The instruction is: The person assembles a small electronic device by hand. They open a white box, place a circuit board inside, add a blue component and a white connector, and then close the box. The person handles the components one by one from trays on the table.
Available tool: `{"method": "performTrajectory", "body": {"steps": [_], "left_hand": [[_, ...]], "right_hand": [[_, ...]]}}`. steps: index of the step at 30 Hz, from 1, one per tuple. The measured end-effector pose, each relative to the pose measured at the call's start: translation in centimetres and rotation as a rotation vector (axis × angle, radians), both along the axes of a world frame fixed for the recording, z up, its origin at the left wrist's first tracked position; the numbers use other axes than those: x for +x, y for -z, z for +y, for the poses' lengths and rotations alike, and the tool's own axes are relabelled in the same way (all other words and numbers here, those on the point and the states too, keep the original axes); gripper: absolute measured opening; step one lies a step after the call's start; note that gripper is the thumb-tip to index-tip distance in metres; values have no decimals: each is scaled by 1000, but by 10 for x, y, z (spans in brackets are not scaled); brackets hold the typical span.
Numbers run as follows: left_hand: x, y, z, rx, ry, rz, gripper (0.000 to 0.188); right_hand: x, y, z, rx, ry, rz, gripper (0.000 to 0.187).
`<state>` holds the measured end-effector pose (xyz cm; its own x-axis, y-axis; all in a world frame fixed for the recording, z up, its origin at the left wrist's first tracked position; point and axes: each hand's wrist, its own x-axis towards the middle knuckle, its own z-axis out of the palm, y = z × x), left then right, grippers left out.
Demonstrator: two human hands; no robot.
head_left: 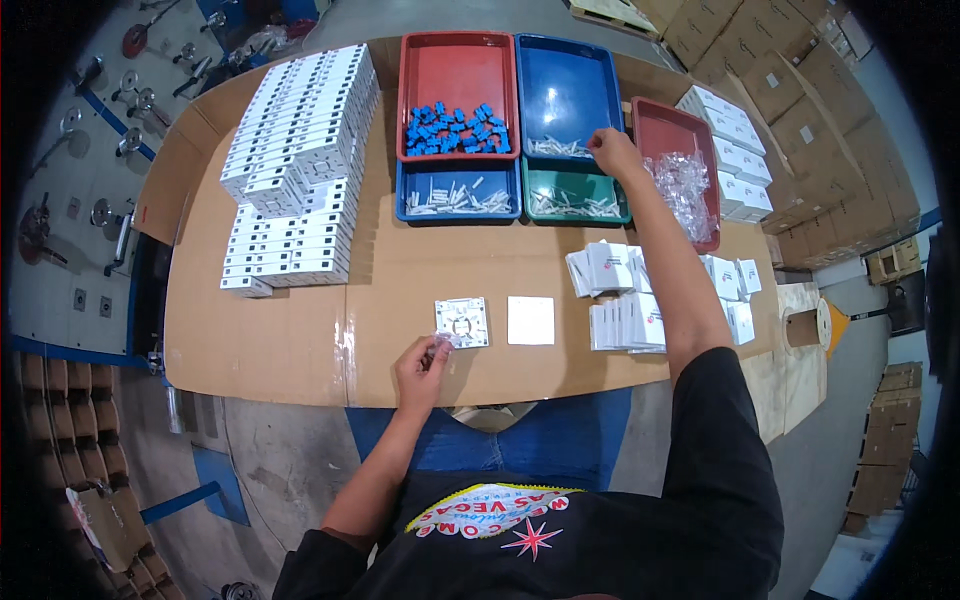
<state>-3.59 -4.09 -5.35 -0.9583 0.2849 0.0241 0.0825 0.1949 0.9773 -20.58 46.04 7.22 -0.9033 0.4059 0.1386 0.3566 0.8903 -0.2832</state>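
Observation:
At the table's front edge my left hand [420,372] is closed in a pinch on a small clear plastic bag [439,343]. The bag overlaps the lower left corner of a white square housing [464,318] with a round opening in its middle. Just right of the housing lies a flat white square plate [530,321]. My right hand [616,155] reaches far forward to the front right corner of a blue tray [568,85]. Its fingers are drawn together beside thin white pieces [556,148] in that tray; what they grip, if anything, is hidden.
Tall stacks of white housings [300,130] stand at left. A red tray [458,70] holds blue connectors; a smaller blue tray [402,190] and a green tray [535,180] hold white pieces. Clear bags fill another red tray [650,120]. White boxes [625,320] sit under my right forearm.

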Motion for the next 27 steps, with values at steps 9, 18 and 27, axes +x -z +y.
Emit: {"method": "performTrajectory", "body": {"steps": [9,18,27], "left_hand": [[2,-8,1,-11,-15,102,14],[-1,-17,5,-77,6,182,17],[1,-13,6,-49,-16,156,17]], "right_hand": [[-38,17,7,43,10,-183,17],[-47,40,29,30,-34,-142,18],[-42,35,46,-123,-112,31,20]]}}
